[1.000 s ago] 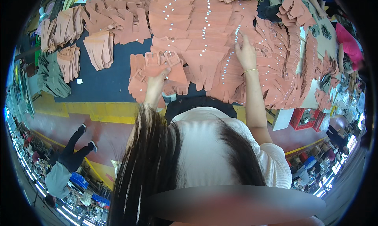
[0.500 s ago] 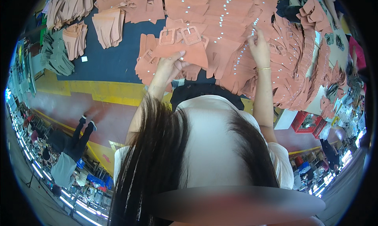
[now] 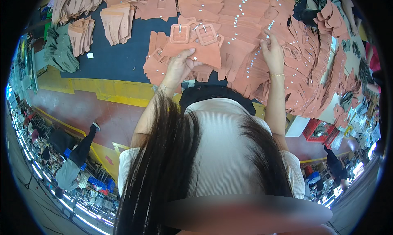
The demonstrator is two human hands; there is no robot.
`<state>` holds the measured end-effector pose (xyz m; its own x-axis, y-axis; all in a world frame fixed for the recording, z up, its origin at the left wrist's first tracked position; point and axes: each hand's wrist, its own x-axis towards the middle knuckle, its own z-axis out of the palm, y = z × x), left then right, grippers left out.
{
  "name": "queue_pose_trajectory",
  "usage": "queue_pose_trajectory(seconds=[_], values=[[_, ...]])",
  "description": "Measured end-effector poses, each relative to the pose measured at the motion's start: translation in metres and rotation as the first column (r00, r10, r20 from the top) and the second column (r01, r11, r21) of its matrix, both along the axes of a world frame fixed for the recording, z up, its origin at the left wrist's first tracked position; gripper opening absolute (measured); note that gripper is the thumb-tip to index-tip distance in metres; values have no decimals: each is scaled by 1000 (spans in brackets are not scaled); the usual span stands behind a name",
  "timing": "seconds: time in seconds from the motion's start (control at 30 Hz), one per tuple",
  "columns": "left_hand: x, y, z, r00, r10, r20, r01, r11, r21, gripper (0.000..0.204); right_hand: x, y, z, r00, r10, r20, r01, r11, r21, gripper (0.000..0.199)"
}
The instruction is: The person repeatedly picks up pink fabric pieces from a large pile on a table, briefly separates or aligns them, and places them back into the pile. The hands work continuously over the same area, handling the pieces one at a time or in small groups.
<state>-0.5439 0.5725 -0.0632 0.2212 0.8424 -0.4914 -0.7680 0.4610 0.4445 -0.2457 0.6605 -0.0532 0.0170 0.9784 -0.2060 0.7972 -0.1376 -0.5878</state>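
My left hand (image 3: 179, 69) is closed on a salmon-coloured leather panel (image 3: 208, 56), thumb on top at its near edge. Two covered square buckles, a left buckle (image 3: 180, 33) and a right buckle (image 3: 206, 33), lie at the panel's far edge. My right hand (image 3: 273, 57) is over overlapped salmon panels (image 3: 256, 67) that carry rows of small white stickers (image 3: 271, 23). Its index finger stretches toward one row, thumb apart, the other fingers bent. Whether a sticker is on a fingertip is too small to tell.
More salmon pieces (image 3: 116, 24) lie in bundles at the far left, beside a grey-green bundle (image 3: 59, 51). A dark blue mat (image 3: 116, 63) covers the table. Fanned buckle straps (image 3: 307, 71) spread to the right. A red crate (image 3: 317, 130) stands at lower right. People are in the background.
The view has shifted slightly, so the table things sit a little further right. Both hands keep nearly the same poses, the left still gripping the panel. A person in the background has stepped.
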Motion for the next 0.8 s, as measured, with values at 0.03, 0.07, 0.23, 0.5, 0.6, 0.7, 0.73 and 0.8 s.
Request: queue_pose_trajectory(seconds=[0.03,0.07,0.23,0.5,0.6,0.7,0.73,0.8], values=[[0,0,-1,1000,-3,2,3,1000,14,26,-1,0,0,1000,-4,8,4,1000,2,38],[0,-1,-2,1000,6,-19,-6,1000,3,26,-2,-1,1,1000,-5,7,5,1000,3,38],[-1,-1,-3,998,53,-26,-54,998,-25,25,-5,-2,0,1000,4,-25,-3,999,33,37],[2,-2,-3,992,64,-106,-70,996,-59,28,-10,-8,0,998,57,31,-60,992,109,33],[1,-1,-9,963,12,-270,-51,989,-138,27,-14,-12,-3,999,46,-28,-43,992,118,26],[-1,-1,-15,950,-23,-313,-43,978,-202,26,-21,-16,-7,991,129,43,-134,980,146,20],[-1,-1,-16,949,-34,-312,-42,971,-236,26,-23,-20,-8,973,169,156,-194,967,166,17],[-2,-2,-17,951,-30,-306,-46,971,-236,25,-28,-25,-9,941,195,277,-248,954,170,17]])
